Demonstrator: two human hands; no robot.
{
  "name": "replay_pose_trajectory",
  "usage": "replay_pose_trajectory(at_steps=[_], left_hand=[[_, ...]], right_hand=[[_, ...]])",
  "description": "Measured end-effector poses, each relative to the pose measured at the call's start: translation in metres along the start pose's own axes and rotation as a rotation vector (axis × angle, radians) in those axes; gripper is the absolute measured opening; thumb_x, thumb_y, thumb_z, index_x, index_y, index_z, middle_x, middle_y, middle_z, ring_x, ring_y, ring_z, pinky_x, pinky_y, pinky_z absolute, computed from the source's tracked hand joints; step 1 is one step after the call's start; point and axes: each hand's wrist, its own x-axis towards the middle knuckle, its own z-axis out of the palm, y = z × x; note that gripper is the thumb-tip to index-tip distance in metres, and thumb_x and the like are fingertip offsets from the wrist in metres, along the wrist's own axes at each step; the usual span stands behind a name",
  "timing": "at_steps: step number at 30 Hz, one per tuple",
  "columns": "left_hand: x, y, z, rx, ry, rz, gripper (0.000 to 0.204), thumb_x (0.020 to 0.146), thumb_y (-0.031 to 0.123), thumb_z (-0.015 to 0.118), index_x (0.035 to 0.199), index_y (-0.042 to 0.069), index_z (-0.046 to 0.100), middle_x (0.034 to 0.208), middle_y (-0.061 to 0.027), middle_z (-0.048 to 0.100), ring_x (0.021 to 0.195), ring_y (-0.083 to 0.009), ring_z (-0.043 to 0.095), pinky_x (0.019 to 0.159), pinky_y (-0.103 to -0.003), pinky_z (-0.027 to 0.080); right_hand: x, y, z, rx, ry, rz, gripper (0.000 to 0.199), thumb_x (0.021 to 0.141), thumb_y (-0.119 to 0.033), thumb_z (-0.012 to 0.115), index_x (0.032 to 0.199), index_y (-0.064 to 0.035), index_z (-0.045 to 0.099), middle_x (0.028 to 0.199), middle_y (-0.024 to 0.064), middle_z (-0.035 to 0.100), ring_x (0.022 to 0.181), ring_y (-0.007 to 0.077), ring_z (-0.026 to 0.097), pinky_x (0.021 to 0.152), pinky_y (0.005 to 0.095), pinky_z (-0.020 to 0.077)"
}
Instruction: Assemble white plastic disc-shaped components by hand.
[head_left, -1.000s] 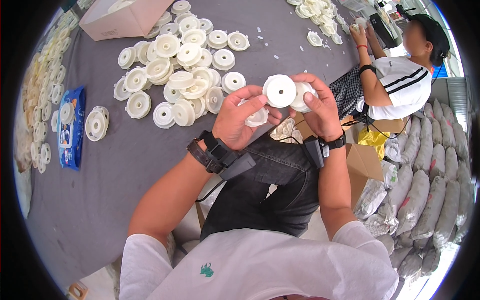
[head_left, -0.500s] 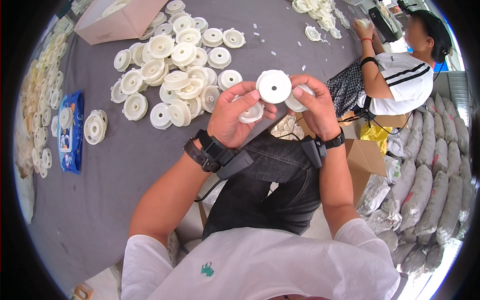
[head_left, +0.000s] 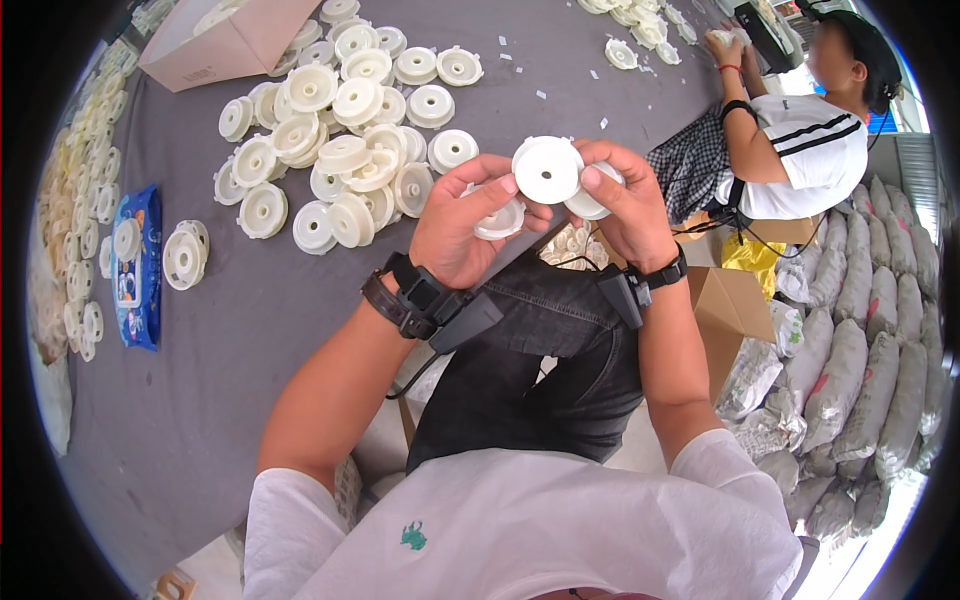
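Centrally, a white flanged plastic disc (head_left: 547, 171) with a small dark centre hole sits raised between the two hands, face toward the camera; which fingertips support it from behind is hidden. The left hand (head_left: 453, 232) curls around a ribbed white disc (head_left: 498, 219), its thumb laid over that part and its tip at the raised disc's edge. The right hand (head_left: 638, 215) pinches a smooth white disc (head_left: 594, 196) under its thumb, partly covered by thumb and raised disc.

Beyond the fingers, a heap of white discs (head_left: 358, 103) overlaps on the grey table (head_left: 330, 330), hiding many of its lower pieces. A pale pink box (head_left: 235, 48) is cut off by the upper edge. Farther right, a co-worker (head_left: 800, 150) holds something pale, too small to make out.
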Motion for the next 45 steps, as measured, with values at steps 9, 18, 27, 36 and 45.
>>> replay_pose_trajectory(at_steps=[9, 18, 27, 36, 45], left_hand=[[0.004, -0.001, -0.005, -0.073, -0.008, -0.054, 0.051, 0.109, 0.041, 0.040, 0.118, -0.003, 0.064, 0.102, -0.0168, 0.068, 0.092, -0.0303, 0.069, 0.075, -0.039, 0.056], [0.004, -0.001, -0.004, -0.063, -0.030, -0.029, 0.056, 0.110, 0.043, 0.035, 0.114, -0.003, 0.066, 0.102, -0.0168, 0.068, 0.092, -0.0289, 0.068, 0.076, -0.040, 0.056], [0.004, -0.003, -0.002, -0.104, 0.009, -0.045, 0.051, 0.111, 0.040, 0.036, 0.114, -0.002, 0.065, 0.109, -0.0183, 0.070, 0.100, -0.0276, 0.070, 0.086, -0.040, 0.058], [0.005, -0.004, -0.002, -0.102, 0.032, -0.088, 0.046, 0.111, 0.039, 0.041, 0.112, -0.002, 0.064, 0.107, -0.0145, 0.068, 0.101, -0.0240, 0.067, 0.090, -0.039, 0.056], [0.001, -0.004, 0.009, -0.063, -0.030, -0.054, 0.041, 0.110, 0.034, 0.046, 0.110, -0.004, 0.061, 0.106, -0.0170, 0.067, 0.098, -0.0293, 0.069, 0.090, -0.044, 0.058]], right_hand=[[-0.034, -0.063, -0.079, -0.870, -0.282, 0.121, 0.012, 0.086, -0.007, 0.072, 0.095, 0.0010, 0.069, 0.103, 0.0073, 0.069, 0.096, 0.0165, 0.063, 0.089, 0.0330, 0.0477], [-0.029, -0.038, -0.036, -0.991, -0.125, -0.236, 0.019, 0.080, -0.005, 0.078, 0.098, -0.0070, 0.074, 0.098, 0.0097, 0.069, 0.091, 0.0297, 0.067, 0.078, 0.0368, 0.0534], [-0.029, -0.016, 0.039, -1.093, -0.114, -0.365, 0.033, 0.072, -0.008, 0.085, 0.102, -0.0167, 0.074, 0.107, 0.0010, 0.063, 0.090, 0.0225, 0.068, 0.073, 0.0344, 0.0567], [-0.021, -0.003, 0.031, -0.901, -0.090, -0.494, 0.020, 0.078, -0.003, 0.082, 0.096, -0.0110, 0.076, 0.106, 0.0043, 0.063, 0.090, 0.0213, 0.066, 0.075, 0.0331, 0.0547], [-0.023, -0.005, 0.011, -0.635, -0.003, -0.281, 0.016, 0.084, -0.004, 0.079, 0.100, -0.0052, 0.077, 0.104, 0.0062, 0.065, 0.093, 0.0161, 0.064, 0.082, 0.0299, 0.0515]])
